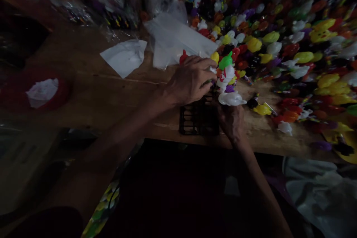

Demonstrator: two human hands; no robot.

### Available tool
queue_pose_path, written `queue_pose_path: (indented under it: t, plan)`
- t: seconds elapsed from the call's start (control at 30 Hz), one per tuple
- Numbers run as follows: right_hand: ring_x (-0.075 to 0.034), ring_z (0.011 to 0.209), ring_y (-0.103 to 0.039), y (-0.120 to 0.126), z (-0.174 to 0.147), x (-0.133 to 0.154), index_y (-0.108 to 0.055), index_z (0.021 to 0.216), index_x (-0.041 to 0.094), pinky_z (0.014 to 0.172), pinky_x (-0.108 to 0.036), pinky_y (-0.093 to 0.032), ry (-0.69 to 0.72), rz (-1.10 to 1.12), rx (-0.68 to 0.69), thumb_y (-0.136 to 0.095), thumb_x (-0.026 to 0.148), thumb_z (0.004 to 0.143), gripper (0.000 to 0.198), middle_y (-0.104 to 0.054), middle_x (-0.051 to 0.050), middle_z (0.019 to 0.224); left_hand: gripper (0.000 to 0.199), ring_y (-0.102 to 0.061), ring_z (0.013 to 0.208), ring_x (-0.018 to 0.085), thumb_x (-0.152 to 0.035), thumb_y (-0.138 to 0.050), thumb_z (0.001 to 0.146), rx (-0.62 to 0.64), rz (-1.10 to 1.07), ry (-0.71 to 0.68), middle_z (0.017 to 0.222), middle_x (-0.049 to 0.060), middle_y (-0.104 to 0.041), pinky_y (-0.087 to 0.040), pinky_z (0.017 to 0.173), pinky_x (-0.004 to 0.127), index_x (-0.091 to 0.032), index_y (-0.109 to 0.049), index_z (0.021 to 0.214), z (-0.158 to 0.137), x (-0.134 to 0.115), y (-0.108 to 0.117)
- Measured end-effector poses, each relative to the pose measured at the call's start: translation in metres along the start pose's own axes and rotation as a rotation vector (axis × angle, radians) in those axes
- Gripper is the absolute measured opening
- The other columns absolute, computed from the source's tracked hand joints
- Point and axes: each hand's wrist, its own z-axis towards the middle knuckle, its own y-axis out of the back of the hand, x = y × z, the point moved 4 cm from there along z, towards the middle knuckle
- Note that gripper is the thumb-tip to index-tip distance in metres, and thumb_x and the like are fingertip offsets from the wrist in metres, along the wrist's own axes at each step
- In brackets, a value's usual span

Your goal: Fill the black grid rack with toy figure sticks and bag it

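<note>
A black plastic grid rack (195, 121) with rows of square holes sits at the table's front edge. My left hand (191, 80) reaches over its far part, fingers bent and closed; what they pinch is hidden. Just to the right, my right hand (232, 121) is closed below a cluster of small toy figures, among them a white figure (231, 99), a green one (225, 60) and a white-and-red one (228, 74). Its fingers are mostly covered by the cluster. A red figure (183, 57) and a yellow one (214, 57) show beyond my left hand.
A large heap of colourful plastic figures (275, 48) covers the table's right side. Clear plastic bags (178, 37) and a white paper piece (124, 56) lie at the back. At left is a red bowl (63, 93) with whitish contents. A person's part shows at the top.
</note>
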Motion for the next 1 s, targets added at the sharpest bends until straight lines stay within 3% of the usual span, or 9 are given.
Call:
queue_pose_path:
  t: [0.23, 0.33, 0.53, 0.7, 0.9, 1.0]
  plan:
    - [-0.016, 0.06, -0.055, -0.017, 0.003, 0.003, -0.067, 0.068, 0.019, 0.055, -0.029, -0.047, -0.088, 0.255, -0.046, -0.069, 0.051, 0.082, 0.035, -0.063, -0.001, 0.064, 0.024, -0.056, 0.124, 0.029, -0.021, -0.053, 0.093, 0.036, -0.001, 0.008, 0.136, 0.005, -0.062, -0.042, 0.109, 0.055, -0.024, -0.072, 0.107, 0.0, 0.0, 0.002]
    - [-0.016, 0.061, -0.057, -0.024, 0.006, 0.005, -0.069, 0.069, 0.018, 0.059, -0.029, -0.048, -0.016, 0.196, -0.018, -0.066, 0.051, 0.085, 0.036, -0.064, -0.002, 0.065, 0.024, -0.057, 0.122, 0.03, -0.022, -0.053, 0.094, 0.041, 0.003, -0.003, 0.136, 0.007, -0.062, -0.042, 0.109, 0.055, -0.023, -0.072, 0.108, 0.0, 0.0, 0.001]
    - [-0.019, 0.073, -0.064, -0.024, 0.011, 0.006, -0.074, 0.09, 0.017, 0.069, -0.03, -0.052, 0.088, 0.072, -0.031, -0.06, 0.046, 0.091, 0.033, -0.074, -0.008, 0.084, 0.027, -0.055, 0.126, 0.028, -0.021, -0.049, 0.094, 0.037, -0.006, 0.01, 0.136, 0.004, -0.061, -0.039, 0.111, 0.051, -0.023, -0.072, 0.109, -0.001, 0.0, 0.001]
    - [-0.017, 0.066, -0.061, -0.023, 0.01, 0.01, -0.071, 0.081, 0.015, 0.067, -0.028, -0.05, 0.162, -0.034, -0.057, -0.059, 0.05, 0.092, 0.038, -0.067, -0.006, 0.068, 0.029, -0.055, 0.125, 0.027, -0.021, -0.047, 0.095, 0.065, -0.003, 0.015, 0.135, 0.006, -0.061, -0.039, 0.111, 0.05, -0.02, -0.072, 0.109, 0.001, 0.0, 0.003]
    - [-0.015, 0.063, -0.057, -0.03, 0.01, 0.008, -0.068, 0.081, 0.016, 0.062, -0.026, -0.046, 0.228, -0.031, -0.049, -0.056, 0.048, 0.094, 0.036, -0.067, -0.005, 0.072, 0.03, -0.056, 0.124, 0.026, -0.023, -0.044, 0.096, 0.055, -0.009, 0.009, 0.132, 0.006, -0.063, -0.038, 0.112, 0.05, -0.019, -0.072, 0.107, 0.003, 0.001, 0.003]
    - [-0.016, 0.068, -0.058, -0.039, 0.013, 0.003, -0.065, 0.081, 0.016, 0.066, -0.027, -0.046, 0.196, -0.021, -0.044, -0.056, 0.044, 0.094, 0.032, -0.067, -0.006, 0.076, 0.031, -0.058, 0.12, 0.026, -0.022, -0.043, 0.095, 0.032, 0.004, -0.004, 0.13, 0.007, -0.064, -0.04, 0.11, 0.05, -0.018, -0.073, 0.105, -0.004, 0.007, 0.004]
